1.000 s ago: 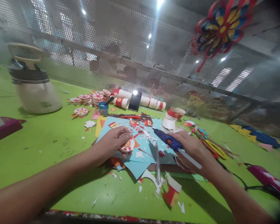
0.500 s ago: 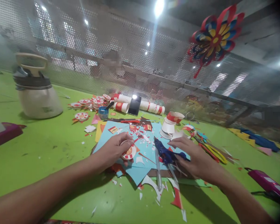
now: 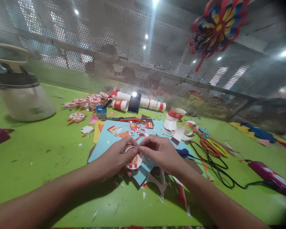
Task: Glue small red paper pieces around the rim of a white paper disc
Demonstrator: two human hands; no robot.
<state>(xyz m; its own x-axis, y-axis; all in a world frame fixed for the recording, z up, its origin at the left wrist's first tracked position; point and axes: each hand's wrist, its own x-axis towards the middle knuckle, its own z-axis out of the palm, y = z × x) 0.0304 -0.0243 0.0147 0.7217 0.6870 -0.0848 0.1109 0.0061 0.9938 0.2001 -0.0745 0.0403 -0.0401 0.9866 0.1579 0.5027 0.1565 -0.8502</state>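
My left hand (image 3: 118,154) is closed around a round white-and-red paper disc (image 3: 134,163) with an orange pattern in its middle, held over light blue paper. At the disc's upper rim, the thumb and index finger of my right hand (image 3: 160,151) are pinched together; the fingertips of both hands nearly meet there. A blue glue gun (image 3: 182,153) lies partly hidden behind my right hand, with a black cord (image 3: 212,165) running off to the right. Red and white paper scraps (image 3: 139,128) are scattered on the light blue sheet (image 3: 105,141).
Finished-looking paper discs (image 3: 94,100), a blue jar (image 3: 101,112), a phone (image 3: 134,103) and paper-wrapped tubes (image 3: 152,104) stand behind. Scissors (image 3: 213,148) and a magenta device (image 3: 271,176) lie right. A large jug (image 3: 23,95) stands left. A paper flower (image 3: 219,28) hangs above.
My right hand has let go of the blue glue gun and moved left to the disc, closing its fingers at the rim. My left hand keeps hold of the disc. The view has shifted slightly.
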